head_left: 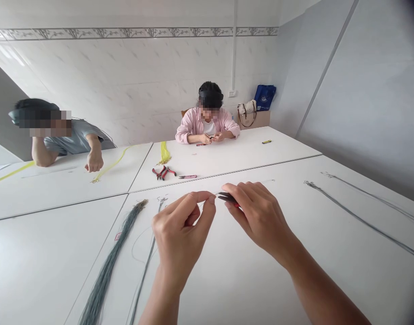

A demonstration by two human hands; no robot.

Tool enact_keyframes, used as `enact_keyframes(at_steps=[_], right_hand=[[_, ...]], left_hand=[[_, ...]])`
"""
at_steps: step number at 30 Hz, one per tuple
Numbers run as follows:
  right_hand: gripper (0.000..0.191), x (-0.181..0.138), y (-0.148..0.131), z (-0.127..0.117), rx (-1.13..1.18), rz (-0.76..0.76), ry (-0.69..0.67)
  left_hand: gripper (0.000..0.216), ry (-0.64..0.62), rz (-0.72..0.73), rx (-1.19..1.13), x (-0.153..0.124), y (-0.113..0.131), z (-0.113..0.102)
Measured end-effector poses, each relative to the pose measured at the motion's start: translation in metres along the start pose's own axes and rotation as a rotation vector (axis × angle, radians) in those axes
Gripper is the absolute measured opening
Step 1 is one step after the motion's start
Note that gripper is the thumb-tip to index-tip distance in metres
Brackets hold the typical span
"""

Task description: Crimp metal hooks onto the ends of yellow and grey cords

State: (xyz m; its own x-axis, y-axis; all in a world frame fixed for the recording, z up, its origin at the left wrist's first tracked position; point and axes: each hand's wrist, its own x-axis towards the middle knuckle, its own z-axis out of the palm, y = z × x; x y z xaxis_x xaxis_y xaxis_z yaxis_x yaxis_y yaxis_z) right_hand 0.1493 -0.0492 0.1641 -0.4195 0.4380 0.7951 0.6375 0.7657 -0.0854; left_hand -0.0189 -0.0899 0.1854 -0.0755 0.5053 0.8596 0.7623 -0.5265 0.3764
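- Left hand [183, 230]: grip pinched together on a thin wire [215, 194], holding it up to the pliers
- Right hand [261, 216]: grip clamped on small pliers [227, 197], above the bench [234, 284]
- Grey wire bundle [108, 257] lies near the bench's left edge

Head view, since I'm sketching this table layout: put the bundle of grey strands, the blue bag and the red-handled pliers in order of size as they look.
1. The bundle of grey strands looks largest, helped by lying nearest the camera.
2. The blue bag and the red-handled pliers look about alike, so I won't rank them.

Left hand [181, 230] pinching, right hand [261, 216] curled, held close together
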Motion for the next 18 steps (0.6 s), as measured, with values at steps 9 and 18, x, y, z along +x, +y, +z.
enact_keyframes(at_steps=[9, 18], right_hand=[[0.017, 0.0013, -0.0016, -0.0015, -0.029, -0.006, -0.001], [0.019, -0.0011, -0.0027, -0.0019, -0.002, 0.039, -0.025]], left_hand=[[0.015, 0.001, 0.031, 0.047, -0.0002, 0.0005, 0.0022], [0.012, -0.036, 0.026, 0.039, -0.0014, -0.0002, 0.0014]])
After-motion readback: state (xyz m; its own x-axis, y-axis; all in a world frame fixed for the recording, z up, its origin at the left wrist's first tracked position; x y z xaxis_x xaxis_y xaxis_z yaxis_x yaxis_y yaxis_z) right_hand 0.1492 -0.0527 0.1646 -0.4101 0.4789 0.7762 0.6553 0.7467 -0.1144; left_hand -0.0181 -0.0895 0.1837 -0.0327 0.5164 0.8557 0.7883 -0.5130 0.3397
